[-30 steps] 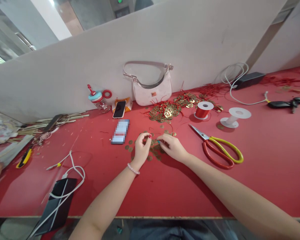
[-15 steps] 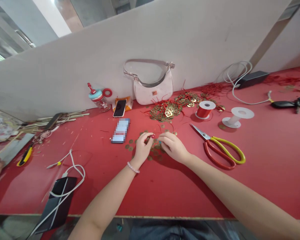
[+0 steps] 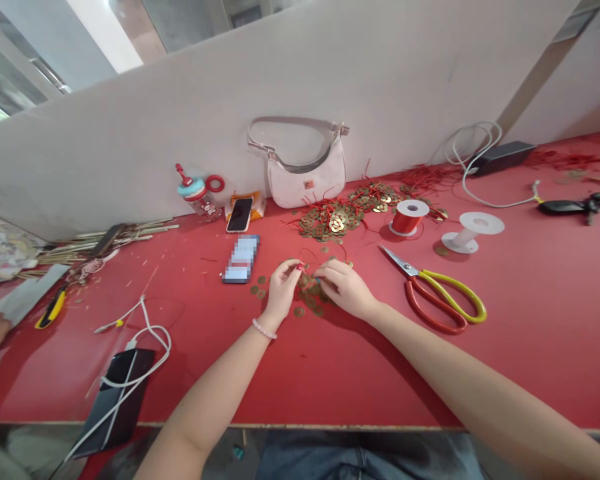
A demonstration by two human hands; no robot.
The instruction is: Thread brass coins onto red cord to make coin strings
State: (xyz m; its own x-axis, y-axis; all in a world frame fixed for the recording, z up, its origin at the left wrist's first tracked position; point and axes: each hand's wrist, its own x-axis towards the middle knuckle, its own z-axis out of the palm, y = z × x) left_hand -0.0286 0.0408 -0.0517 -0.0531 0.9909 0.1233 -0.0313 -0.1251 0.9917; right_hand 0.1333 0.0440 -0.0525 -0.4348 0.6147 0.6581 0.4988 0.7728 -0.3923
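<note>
The left hand (image 3: 283,292) pinches red cord (image 3: 309,250) at its fingertips, a loop arching beyond. Just beside, the right hand (image 3: 349,288) curls over gold-toned coins (image 3: 299,311), its exact grip unclear.

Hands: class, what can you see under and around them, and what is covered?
Coins show on the red table between the left hand and right hand; anything directly beneath them is covered.

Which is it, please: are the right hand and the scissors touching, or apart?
Apart: the head view plainly shows bare red tabletop between the right hand and the scissors, which lie to the hand's right.
</note>
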